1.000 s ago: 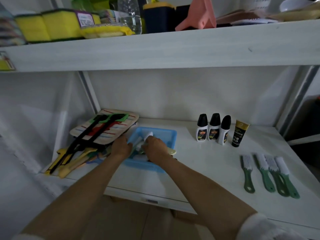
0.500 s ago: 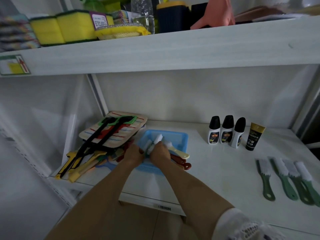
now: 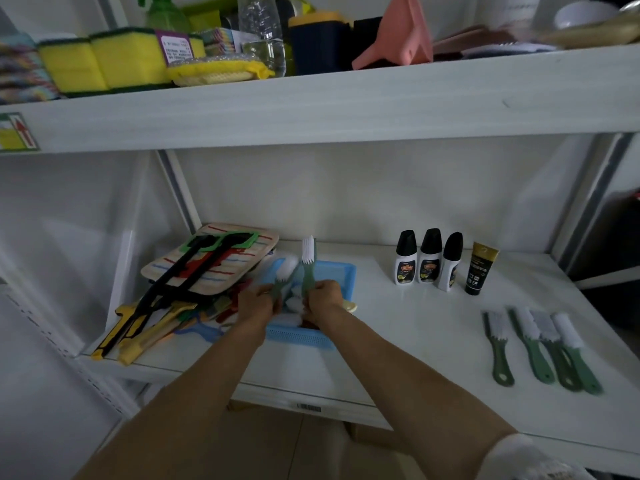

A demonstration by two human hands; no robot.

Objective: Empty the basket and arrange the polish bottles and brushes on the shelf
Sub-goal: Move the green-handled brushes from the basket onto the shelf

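Observation:
A blue basket [image 3: 341, 271] sits on the white shelf [image 3: 398, 327], left of centre. Above it my left hand [image 3: 258, 303] grips the green handle of a white-bristled brush [image 3: 286, 266] that leans left. My right hand [image 3: 323, 296] grips a second green brush [image 3: 307, 252], held upright with its bristles on top. More brushes lie in the basket under my hands, mostly hidden. Three black-capped white polish bottles [image 3: 429, 259] and a black-and-gold tube [image 3: 479, 271] stand at the back right. Several green brushes [image 3: 543, 344] lie in a row at the front right.
A striped pad with black, green and red tongs [image 3: 207, 258] and yellow and coloured tools [image 3: 149, 330] is piled left of the basket. The upper shelf [image 3: 311, 98] overhangs, loaded with yellow sponges, a clear bottle and a pink funnel. A metal upright [image 3: 585, 195] stands at right.
Both hands have come up out of the basket, each lifting a green brush; the right hand's brush now stands upright. The view has shifted left.

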